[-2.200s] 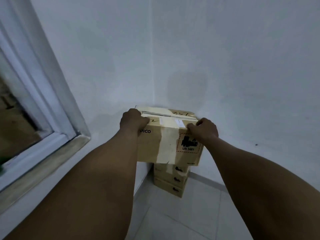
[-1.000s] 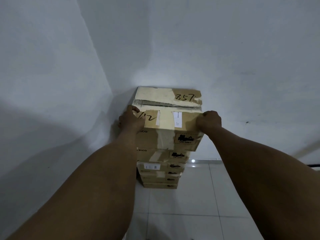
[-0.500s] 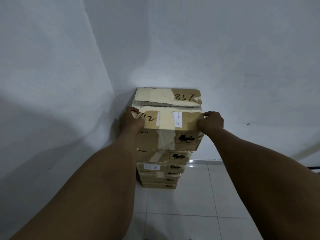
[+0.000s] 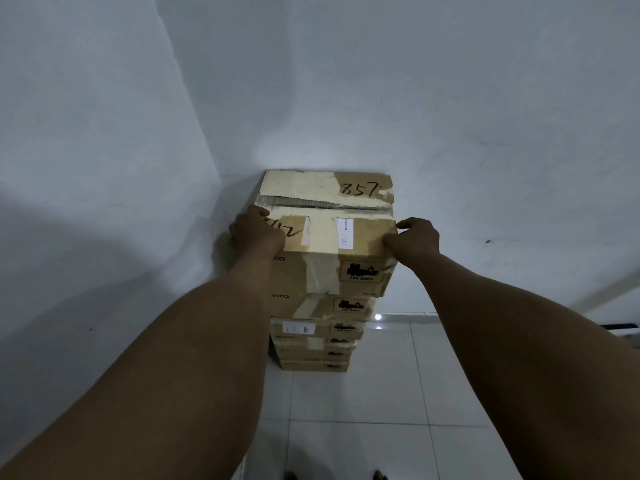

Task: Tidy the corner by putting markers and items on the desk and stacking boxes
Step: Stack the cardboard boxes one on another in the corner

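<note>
Both hands, left (image 4: pixel 256 232) and right (image 4: pixel 414 239), grip the sealed top box (image 4: pixel 332 233) on the stack (image 4: pixel 318 341).

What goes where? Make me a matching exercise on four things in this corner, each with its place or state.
Things:
1. top box
2. left hand
3. right hand
4. floor tiles

Places or states:
A. grips the box's right near corner
B. pale and glossy, under the stack
C. sits on top of the stack, marked 857
D. holds the box's left edge

Pairs: 1-C, 2-D, 3-A, 4-B
</note>
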